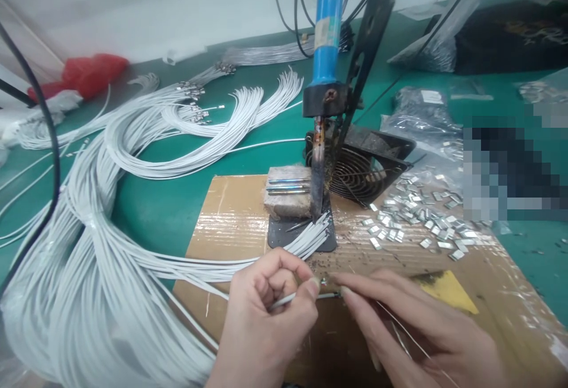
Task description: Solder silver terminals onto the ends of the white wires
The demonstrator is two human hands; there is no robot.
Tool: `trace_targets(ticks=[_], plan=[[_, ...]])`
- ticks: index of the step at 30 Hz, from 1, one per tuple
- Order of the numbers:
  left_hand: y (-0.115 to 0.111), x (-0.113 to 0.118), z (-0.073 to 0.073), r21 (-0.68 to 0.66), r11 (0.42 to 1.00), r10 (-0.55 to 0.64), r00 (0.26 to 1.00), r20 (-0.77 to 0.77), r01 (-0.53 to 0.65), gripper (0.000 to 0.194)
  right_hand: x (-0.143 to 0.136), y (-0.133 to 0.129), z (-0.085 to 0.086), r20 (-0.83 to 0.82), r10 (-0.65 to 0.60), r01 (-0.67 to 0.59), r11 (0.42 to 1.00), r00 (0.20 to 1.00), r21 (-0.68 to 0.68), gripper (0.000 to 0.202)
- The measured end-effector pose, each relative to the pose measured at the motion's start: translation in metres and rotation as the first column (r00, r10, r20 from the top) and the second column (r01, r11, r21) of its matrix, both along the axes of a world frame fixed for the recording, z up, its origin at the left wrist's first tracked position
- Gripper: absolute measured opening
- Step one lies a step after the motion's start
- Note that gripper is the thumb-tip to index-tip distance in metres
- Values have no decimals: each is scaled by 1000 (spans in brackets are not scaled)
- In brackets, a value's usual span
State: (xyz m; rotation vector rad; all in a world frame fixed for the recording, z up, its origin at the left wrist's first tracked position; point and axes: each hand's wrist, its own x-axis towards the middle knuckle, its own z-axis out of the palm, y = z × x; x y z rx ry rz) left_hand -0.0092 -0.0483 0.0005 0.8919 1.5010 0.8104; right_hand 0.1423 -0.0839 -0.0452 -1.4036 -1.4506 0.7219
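My left hand (270, 311) is closed, thumb and forefinger pinching a white cable (327, 296) close to its end. The fingertips of my right hand (412, 323) meet at the cable's dark, small tip, whose details are hidden by the fingers. A thin silvery wire, looking like solder wire (415, 339), runs back through the right hand. Just beyond the left hand, a fan of white cable ends (310, 240) lies at the foot of a soldering iron (327, 57), which is clamped upright, tip down. Small metal connectors (412, 210) are scattered to the right.
Cardboard (231, 199) covers the work area. Beside the iron stand a grey block (288, 204) and a black fan (364, 166). A large white cable bundle (89, 246) fills the left. A yellow paper (448, 290) and a plastic bag (421, 119) lie right.
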Motion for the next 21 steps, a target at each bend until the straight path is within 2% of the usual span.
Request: trace_targets(ticks=[4, 8, 10, 15, 21], plan=[[1, -1, 0, -9, 1000, 14, 999, 32, -14, 19, -2, 3, -3, -240, 8, -59, 977, 971, -207, 14], [1, -2, 0, -8, 1000, 14, 999, 38, -14, 19, -6, -2, -6, -398, -11, -125, 941, 917, -314, 16], [0, -2, 0, -9, 1000, 7, 999, 41, -7, 19, -6, -3, -7, -424, -12, -137, 937, 906, -320, 16], [0, -1, 1, -13, 1000, -12, 1000, 6, 12, 18, -3, -4, -7, -387, 24, -126, 962, 922, -240, 14], [1, -1, 1, -10, 1000, 4, 1000, 16, -3, 19, -6, -5, -8, -420, -76, -35, 968, 904, -250, 12]])
